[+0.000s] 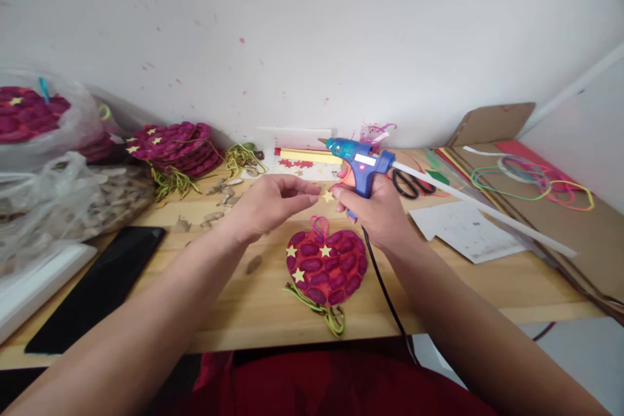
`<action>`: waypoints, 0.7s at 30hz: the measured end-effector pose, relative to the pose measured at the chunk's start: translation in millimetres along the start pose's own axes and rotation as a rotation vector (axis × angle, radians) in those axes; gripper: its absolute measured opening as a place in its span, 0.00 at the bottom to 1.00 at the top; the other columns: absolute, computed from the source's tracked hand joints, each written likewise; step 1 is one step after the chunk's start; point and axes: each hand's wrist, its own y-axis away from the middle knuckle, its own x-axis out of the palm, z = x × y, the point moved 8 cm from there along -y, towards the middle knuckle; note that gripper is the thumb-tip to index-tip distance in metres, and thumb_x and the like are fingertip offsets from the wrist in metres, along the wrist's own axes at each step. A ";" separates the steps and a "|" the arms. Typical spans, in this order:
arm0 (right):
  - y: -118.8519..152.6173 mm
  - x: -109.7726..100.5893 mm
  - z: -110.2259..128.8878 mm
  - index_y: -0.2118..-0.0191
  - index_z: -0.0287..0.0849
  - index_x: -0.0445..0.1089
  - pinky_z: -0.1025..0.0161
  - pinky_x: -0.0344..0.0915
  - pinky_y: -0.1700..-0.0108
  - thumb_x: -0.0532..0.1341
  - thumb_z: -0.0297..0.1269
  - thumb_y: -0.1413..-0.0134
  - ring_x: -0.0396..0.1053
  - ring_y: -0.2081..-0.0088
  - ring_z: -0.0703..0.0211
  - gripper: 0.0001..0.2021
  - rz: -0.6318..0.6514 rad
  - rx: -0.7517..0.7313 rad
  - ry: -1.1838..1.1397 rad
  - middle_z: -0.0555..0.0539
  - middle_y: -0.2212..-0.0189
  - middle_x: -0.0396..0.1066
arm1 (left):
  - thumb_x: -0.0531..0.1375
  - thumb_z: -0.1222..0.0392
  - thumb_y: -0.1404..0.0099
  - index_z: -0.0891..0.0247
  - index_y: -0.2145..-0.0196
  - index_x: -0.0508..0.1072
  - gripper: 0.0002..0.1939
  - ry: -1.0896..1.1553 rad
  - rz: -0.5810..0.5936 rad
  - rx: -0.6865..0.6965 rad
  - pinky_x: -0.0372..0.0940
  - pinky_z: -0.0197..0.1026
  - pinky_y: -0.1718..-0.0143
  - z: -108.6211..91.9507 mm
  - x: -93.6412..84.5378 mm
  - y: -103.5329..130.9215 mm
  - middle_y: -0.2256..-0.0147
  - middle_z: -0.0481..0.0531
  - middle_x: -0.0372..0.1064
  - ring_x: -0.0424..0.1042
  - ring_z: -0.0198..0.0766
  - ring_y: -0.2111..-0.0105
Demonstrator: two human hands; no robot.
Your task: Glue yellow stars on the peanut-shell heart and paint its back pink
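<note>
My right hand [377, 208] is wrapped round the handle of a blue hot glue gun [361, 172], whose nozzle points left and whose small light glows. A small yellow star [327, 196] sits at the tip of my right thumb. My left hand [275, 205] is just left of that star, thumb and fingers slightly apart, with nothing visible between them. Below both hands a heart-shaped piece [326, 266] lies on the wooden table, covered in magenta lumps. It carries several yellow stars, a pink loop on top and yellow-green strings at its lower end.
A stack of similar decorated pieces [175, 149] stands at the back left, beside plastic bags [107, 201]. A black flat object [97, 286] lies at left. Black scissors [412, 183], white paper [468, 227] and cardboard [536, 221] are at right. The gun's black cord [387, 296] runs over the table edge.
</note>
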 end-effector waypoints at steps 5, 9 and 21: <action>19.4 3.8 12.4 0.63 0.45 0.73 0.61 0.67 0.70 0.70 0.39 0.49 0.71 0.74 0.62 0.09 0.018 -0.043 0.094 0.53 0.75 0.73 | 0.70 0.49 0.42 0.59 0.64 0.83 0.12 0.029 0.014 -0.023 0.69 0.41 0.64 1.4 4.0 17.2 0.66 0.51 0.82 0.76 0.39 0.67; 35.8 11.4 17.1 0.65 0.45 0.73 0.59 0.69 0.70 0.68 0.38 0.46 0.71 0.75 0.61 0.05 0.046 -0.023 0.117 0.53 0.77 0.74 | 0.69 0.48 0.42 0.58 0.65 0.83 0.13 0.039 0.008 -0.005 0.69 0.41 0.64 7.3 5.9 26.4 0.67 0.51 0.82 0.76 0.39 0.68; 84.0 -9.8 24.3 0.68 0.44 0.74 0.63 0.67 0.71 0.64 0.52 0.35 0.70 0.75 0.62 0.17 0.141 0.045 0.299 0.50 0.77 0.73 | 0.68 0.54 0.43 0.58 0.71 0.81 0.06 -0.080 -0.006 0.002 0.69 0.39 0.68 8.7 -3.1 49.0 0.77 0.48 0.74 0.75 0.40 0.70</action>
